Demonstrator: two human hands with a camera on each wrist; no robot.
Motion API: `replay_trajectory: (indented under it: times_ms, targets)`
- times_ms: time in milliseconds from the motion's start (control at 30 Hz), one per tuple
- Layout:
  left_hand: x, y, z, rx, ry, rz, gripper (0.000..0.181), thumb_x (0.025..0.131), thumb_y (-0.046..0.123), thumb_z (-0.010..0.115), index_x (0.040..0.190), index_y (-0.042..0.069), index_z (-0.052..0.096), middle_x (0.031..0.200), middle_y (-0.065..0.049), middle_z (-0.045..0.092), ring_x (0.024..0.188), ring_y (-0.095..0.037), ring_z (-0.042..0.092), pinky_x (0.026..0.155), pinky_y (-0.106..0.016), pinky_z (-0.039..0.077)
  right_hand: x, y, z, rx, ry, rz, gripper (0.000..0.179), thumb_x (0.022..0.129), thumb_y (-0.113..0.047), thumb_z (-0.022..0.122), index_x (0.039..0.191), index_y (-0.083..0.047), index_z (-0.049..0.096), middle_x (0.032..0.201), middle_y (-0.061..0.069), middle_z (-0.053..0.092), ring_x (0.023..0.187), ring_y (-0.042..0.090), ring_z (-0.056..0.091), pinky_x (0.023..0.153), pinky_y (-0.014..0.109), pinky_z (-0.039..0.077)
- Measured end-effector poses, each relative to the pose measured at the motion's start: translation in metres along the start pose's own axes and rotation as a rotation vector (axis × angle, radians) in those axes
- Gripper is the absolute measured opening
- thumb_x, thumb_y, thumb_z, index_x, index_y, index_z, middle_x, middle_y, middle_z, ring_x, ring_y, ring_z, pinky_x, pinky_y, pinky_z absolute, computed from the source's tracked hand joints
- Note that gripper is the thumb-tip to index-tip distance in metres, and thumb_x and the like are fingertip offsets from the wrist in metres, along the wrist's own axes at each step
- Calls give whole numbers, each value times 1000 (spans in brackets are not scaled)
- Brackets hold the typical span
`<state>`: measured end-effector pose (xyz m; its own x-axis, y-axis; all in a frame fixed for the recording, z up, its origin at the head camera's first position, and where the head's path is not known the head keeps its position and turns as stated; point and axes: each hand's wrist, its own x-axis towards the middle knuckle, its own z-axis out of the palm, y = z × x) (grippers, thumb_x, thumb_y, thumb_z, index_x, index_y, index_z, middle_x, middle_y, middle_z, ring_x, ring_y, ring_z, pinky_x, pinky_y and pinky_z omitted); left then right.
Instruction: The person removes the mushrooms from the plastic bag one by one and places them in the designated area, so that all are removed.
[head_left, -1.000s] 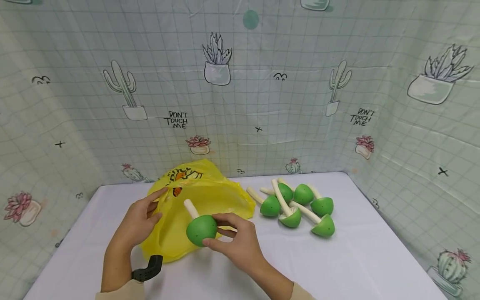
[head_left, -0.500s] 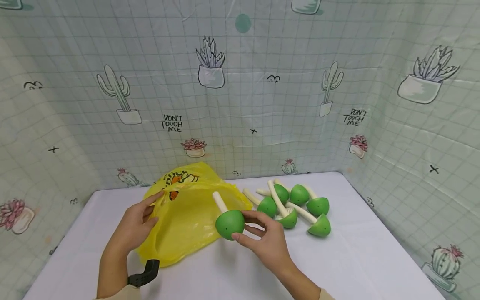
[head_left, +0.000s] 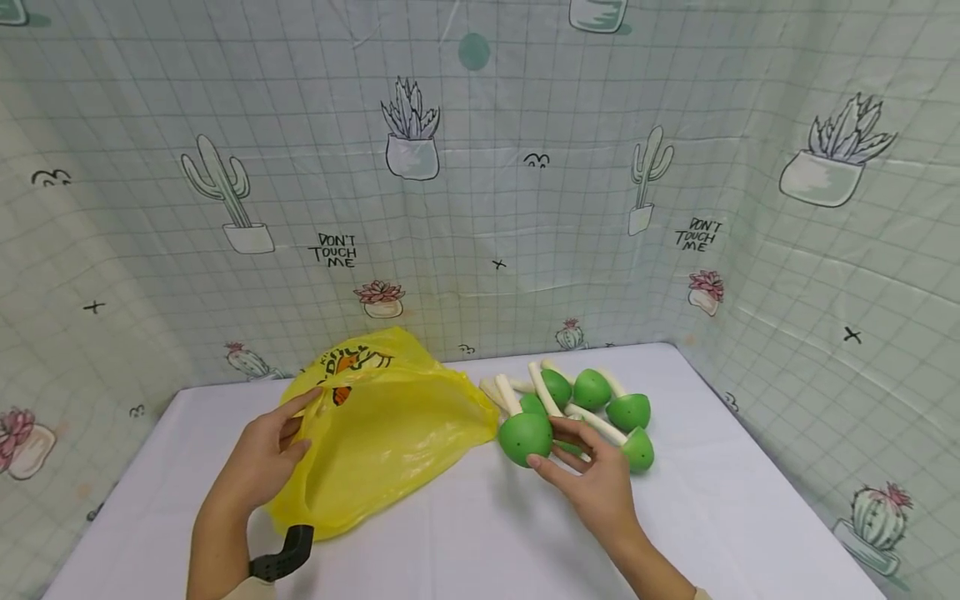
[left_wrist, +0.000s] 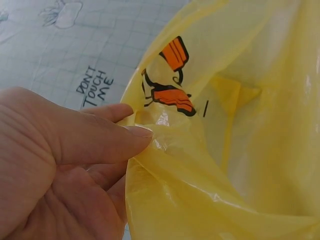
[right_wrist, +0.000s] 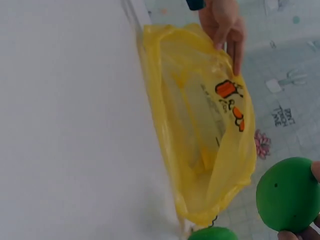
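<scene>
My left hand (head_left: 258, 458) pinches the rim of a yellow plastic bag (head_left: 397, 442), its thumb lying on the film in the left wrist view. The bag's mouth gapes toward the right, and an orange and black print marks its back side. In my right hand (head_left: 596, 479) a toy mushroom (head_left: 525, 439) is held by its green cap, with the pale stem pointing up and away. That mushroom hovers just right of the bag, in front of the pile, hiding part of it. Only its green cap (right_wrist: 286, 195) shows in the right wrist view.
Several more green-capped mushrooms (head_left: 628, 412) lie heaped at the back right of the white-covered table (head_left: 465, 533). A patterned cloth backdrop (head_left: 487, 208) with cactus drawings rises behind and at both sides. A black strap (head_left: 283, 557) sits on my left wrist.
My right hand has carried the mushroom from the bag's mouth rightward to the front of the pile. The left hand keeps its hold on the bag. The view has shifted slightly.
</scene>
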<state>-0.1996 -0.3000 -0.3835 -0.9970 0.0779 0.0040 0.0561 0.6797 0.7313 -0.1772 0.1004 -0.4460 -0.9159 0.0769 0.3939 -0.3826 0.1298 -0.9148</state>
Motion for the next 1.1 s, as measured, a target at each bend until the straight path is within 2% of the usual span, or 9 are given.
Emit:
replay_trajectory:
  times_ms: [167,433,700,833,967,1100]
  targets:
    - [-1,1,-1,2,-2,1,71,102,-9,57,166,5,29,163,-33,32,142,-52,45,111,-60,46,-3,7,-25,-60,88,12,53,77,6,90,125,6,69,129,18,67,112,8,68,93,28,60]
    - [1,1,2,3,-7,-19,72,102,-9,57,166,6,28,163,-33,32,142,-51,45,112,-60,45,-8,14,-54,-129,213,25,52,78,5,90,125,6,70,126,21,70,107,2,69,90,25,60]
    - [2,1,4,11,-3,7,72,102,-9,57,166,5,29,163,-33,33,142,-52,45,111,-60,45,-16,20,-68,-225,278,58,54,78,-2,93,127,3,71,128,18,70,104,-4,67,86,19,59]
    - [2,2,4,9,-9,-9,72,102,-8,57,167,6,28,162,-33,34,142,-52,45,112,-60,45,-18,21,-69,-282,297,57,54,77,-3,94,126,2,71,127,18,71,103,-6,66,86,18,59]
    - [3,2,5,3,-14,-20,72,103,-8,57,167,7,27,162,-33,35,143,-51,45,112,-59,45,-22,23,-67,-325,308,57,52,75,-3,95,122,2,72,125,17,72,102,-3,66,86,17,59]
    - [3,1,6,0,-13,1,72,102,-9,57,166,6,28,161,-33,36,142,-51,46,111,-58,47,-25,25,-64,-374,289,35,52,74,-1,95,120,4,72,122,18,72,105,14,70,86,18,59]
